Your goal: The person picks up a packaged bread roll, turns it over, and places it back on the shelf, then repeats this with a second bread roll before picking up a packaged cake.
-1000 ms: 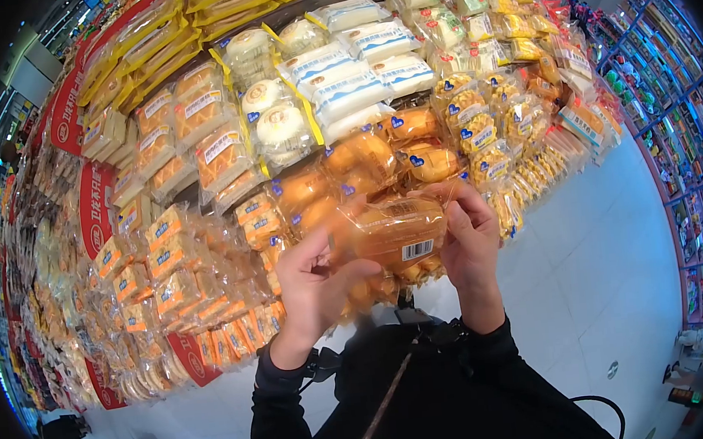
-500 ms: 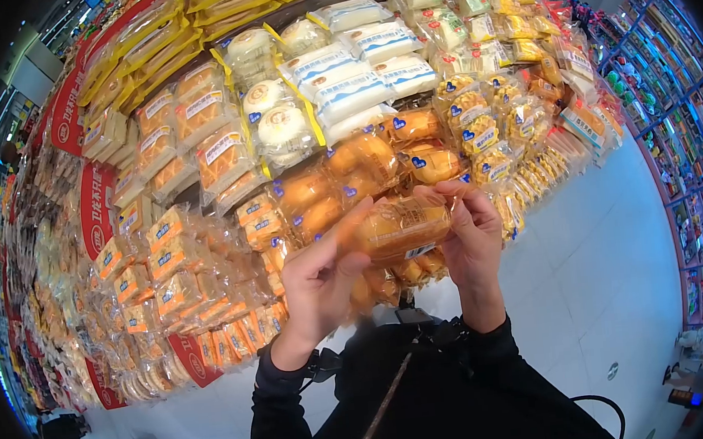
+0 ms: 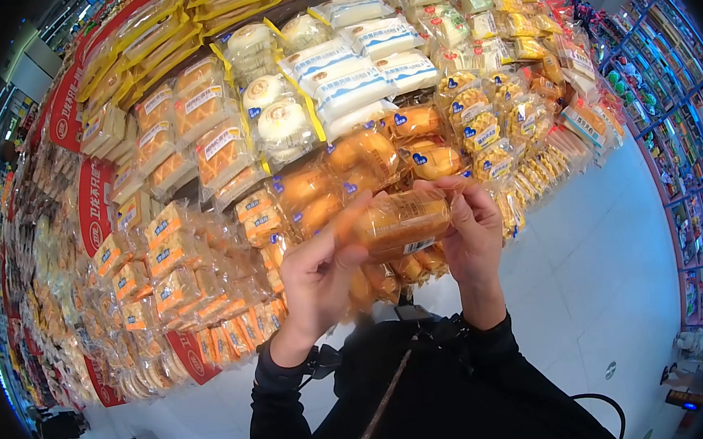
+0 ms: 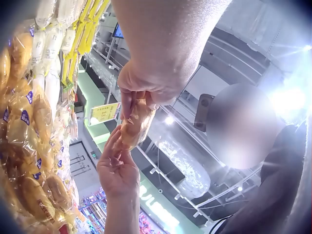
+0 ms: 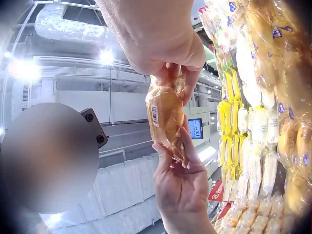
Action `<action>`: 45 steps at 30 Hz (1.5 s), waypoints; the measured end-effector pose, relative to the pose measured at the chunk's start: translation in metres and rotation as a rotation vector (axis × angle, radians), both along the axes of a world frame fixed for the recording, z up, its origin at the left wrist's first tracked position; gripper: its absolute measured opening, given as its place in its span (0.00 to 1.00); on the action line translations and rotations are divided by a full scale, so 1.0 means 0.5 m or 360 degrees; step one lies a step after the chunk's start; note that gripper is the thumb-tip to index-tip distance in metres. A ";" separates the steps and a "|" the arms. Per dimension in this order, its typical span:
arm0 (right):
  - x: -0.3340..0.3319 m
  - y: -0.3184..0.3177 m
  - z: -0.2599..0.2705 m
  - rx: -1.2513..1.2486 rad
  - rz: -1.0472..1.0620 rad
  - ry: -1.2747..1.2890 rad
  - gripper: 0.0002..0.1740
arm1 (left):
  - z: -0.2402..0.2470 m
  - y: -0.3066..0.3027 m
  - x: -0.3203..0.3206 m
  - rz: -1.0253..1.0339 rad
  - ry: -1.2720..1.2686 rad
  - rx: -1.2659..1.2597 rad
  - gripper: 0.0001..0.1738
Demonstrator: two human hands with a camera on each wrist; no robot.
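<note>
A packaged bread roll (image 3: 402, 225) in a clear wrapper is held up between both hands, in front of the body and over the bread display. My left hand (image 3: 316, 274) grips its left end, thumb on the near side. At the other end, my right hand (image 3: 471, 234) pinches the wrapper between thumb and fingers. In the right wrist view the bread packet (image 5: 165, 114) shows a white barcode label on its side. The left wrist view has the same packet (image 4: 138, 124) between the two hands, raised well off the pile.
Wrapped golden rolls (image 3: 307, 191) lie just beyond the hands. Orange-labelled packets (image 3: 172, 252) fill the left side, white and blue packets (image 3: 348, 82) the back, waffle-like packs (image 3: 477, 129) the right. Pale floor (image 3: 590, 274) runs along the right, toward stocked shelves (image 3: 696, 147).
The bread packet has tilted in the hands, so less of its barcode label shows than a second ago. Both hands keep their hold with small shifts.
</note>
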State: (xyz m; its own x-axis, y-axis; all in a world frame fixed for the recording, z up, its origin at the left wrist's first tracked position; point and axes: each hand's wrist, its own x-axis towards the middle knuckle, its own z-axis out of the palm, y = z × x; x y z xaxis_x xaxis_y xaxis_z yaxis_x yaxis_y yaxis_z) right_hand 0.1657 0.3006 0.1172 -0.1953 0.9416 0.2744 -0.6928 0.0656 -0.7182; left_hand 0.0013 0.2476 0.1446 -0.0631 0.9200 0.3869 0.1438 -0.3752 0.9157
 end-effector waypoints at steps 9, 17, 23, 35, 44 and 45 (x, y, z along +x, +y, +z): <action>0.001 -0.009 0.012 0.0166 -0.0089 -0.0153 0.15 | -0.022 0.015 -0.014 -0.0229 -0.0603 -0.0297 0.25; 0.001 -0.014 0.020 0.0146 -0.0113 -0.0275 0.21 | -0.025 0.017 -0.014 -0.0199 -0.0528 -0.0236 0.27; -0.001 -0.015 0.022 0.0126 -0.0111 -0.0269 0.21 | -0.012 0.014 -0.012 -0.0273 -0.0614 -0.0273 0.27; -0.004 -0.003 0.001 -0.0018 -0.0004 -0.0177 0.14 | 0.014 -0.022 -0.011 -0.0116 -0.0380 -0.0232 0.22; -0.002 -0.001 -0.002 0.0009 0.0004 -0.0188 0.15 | 0.021 -0.025 -0.010 -0.0235 -0.0467 -0.0158 0.25; 0.000 -0.001 -0.003 0.0008 0.0009 -0.0192 0.15 | 0.023 -0.025 -0.009 -0.0237 -0.0512 -0.0164 0.25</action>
State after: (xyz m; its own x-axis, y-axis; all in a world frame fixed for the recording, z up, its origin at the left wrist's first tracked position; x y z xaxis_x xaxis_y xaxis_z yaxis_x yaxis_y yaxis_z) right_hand 0.1655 0.3001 0.1158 -0.2326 0.9391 0.2531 -0.6018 0.0654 -0.7959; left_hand -0.0029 0.2349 0.1559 -0.0291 0.9613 0.2741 -0.2066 -0.2741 0.9392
